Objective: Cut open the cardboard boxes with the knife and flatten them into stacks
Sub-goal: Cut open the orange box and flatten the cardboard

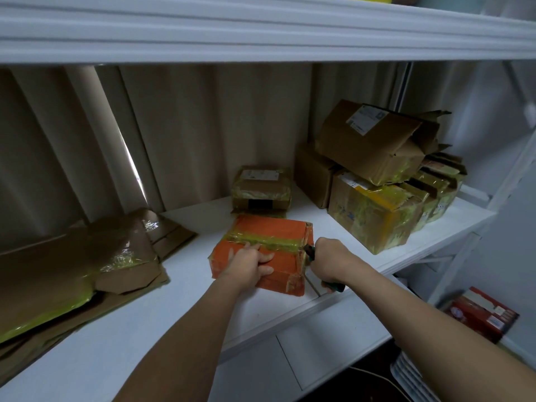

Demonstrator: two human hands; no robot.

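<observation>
White shelf [139, 329] runs from lower left of the frame up to right of centre, w/ a beige curtain behind it. On it, far left: a stack of flattened boxes [66, 274], brown w/ yellowish tape, overhanging the shelf's left part. Centre: orange box [278, 245] lying flat, yellow-green tape strip across its top, near the front edge. Just behind it, toward the curtain: small taped brown box [261, 188], white label on top. Right of centre to upper right: pile of unopened boxes [377, 210], brown and yellow-taped, packed touching each other; one open-flapped box [374, 137] sits tilted on top of that pile, not on the shelf itself.
</observation>
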